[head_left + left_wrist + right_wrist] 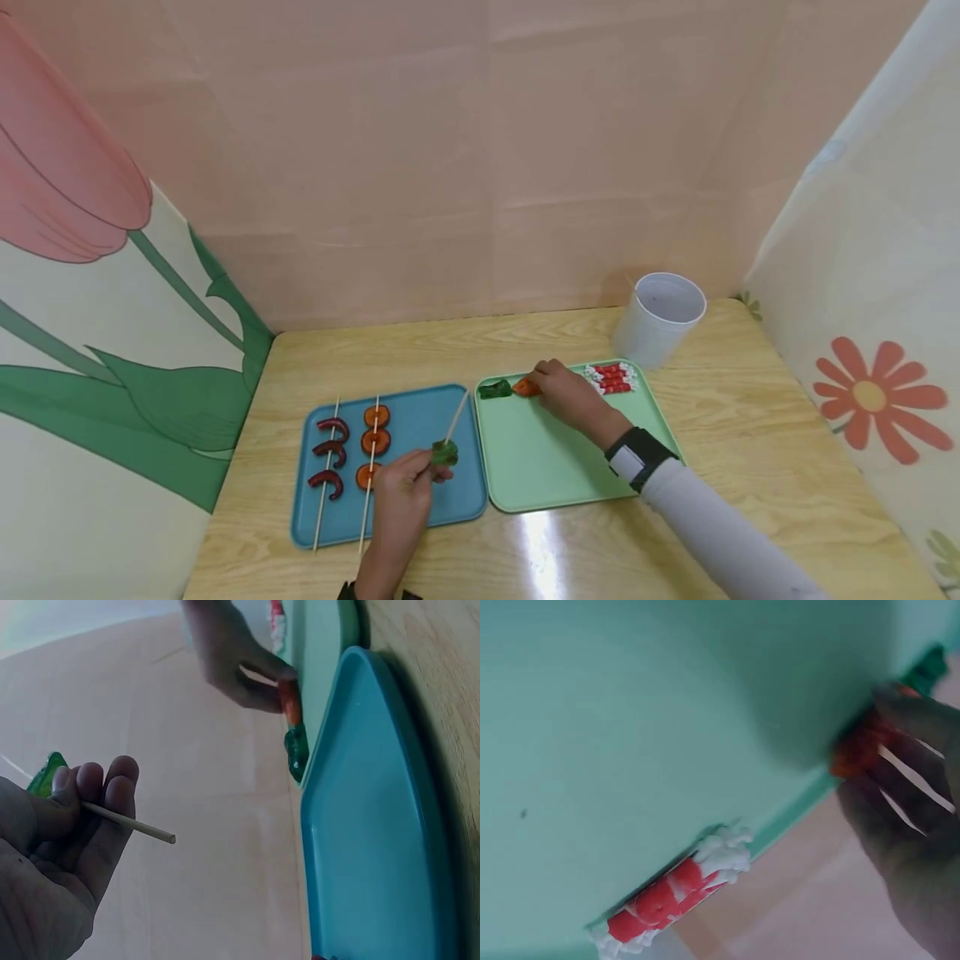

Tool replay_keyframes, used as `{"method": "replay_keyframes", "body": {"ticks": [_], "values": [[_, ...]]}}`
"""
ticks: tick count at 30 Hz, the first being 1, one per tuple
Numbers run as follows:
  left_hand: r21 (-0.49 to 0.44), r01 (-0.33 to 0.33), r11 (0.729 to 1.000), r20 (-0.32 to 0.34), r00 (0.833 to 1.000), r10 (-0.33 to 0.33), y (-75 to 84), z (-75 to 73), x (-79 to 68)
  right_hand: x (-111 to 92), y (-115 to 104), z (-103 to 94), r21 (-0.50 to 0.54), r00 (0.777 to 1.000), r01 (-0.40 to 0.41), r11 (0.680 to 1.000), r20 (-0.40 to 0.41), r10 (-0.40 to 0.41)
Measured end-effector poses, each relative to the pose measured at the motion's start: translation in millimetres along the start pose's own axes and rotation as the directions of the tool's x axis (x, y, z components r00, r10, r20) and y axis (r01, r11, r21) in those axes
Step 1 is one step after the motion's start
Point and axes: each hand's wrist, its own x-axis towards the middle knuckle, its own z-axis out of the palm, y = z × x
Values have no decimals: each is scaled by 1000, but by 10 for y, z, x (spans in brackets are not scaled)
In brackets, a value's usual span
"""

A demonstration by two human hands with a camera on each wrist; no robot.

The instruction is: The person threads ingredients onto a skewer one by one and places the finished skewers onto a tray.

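My left hand (403, 493) holds a thin wooden skewer (458, 413) over the blue tray (417, 411). A crinkled green vegetable-like piece (445, 453) is on that skewer, close to my fingers. Its blunt end (171, 838) shows past my fingers in the left wrist view. At the far left part of the green tray (555, 467), my right hand (567, 398) pinches an orange-red piece (526, 387), its exact kind unclear. Beside that piece lies another dark green one (495, 389). Several red-and-white pieces (613, 378) lie at the tray's far right corner.
On the blue tray lie a skewer of dark red curled pieces (330, 454) and a skewer of round orange slices (376, 442), both reaching over its near edge. A white bucket (654, 333) stands behind the green tray. Printed cloth walls (480, 167) border the wooden table (420, 358).
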Motion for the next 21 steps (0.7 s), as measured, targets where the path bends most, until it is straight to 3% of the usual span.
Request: {"method": "replay_keyframes", "body": {"ticks": [4,7,14,21], "values": [[4,10,1000,7,1000,-10,-13,7,10,42,0,144,-170,995,80,982,-40,-88],[4,7,1000,5,1000,-7,-14,7,19,68,-35,204,-233,995,74,970,-46,-87],[6,1,1000,-6,1000,-1,-8,8,24,85,-118,220,-233,1000,-12,973,0,12],[-3,35,999,-5,999,-35,-4,5,18,88,-178,161,-288,1000,-13,958,-11,10]]}}
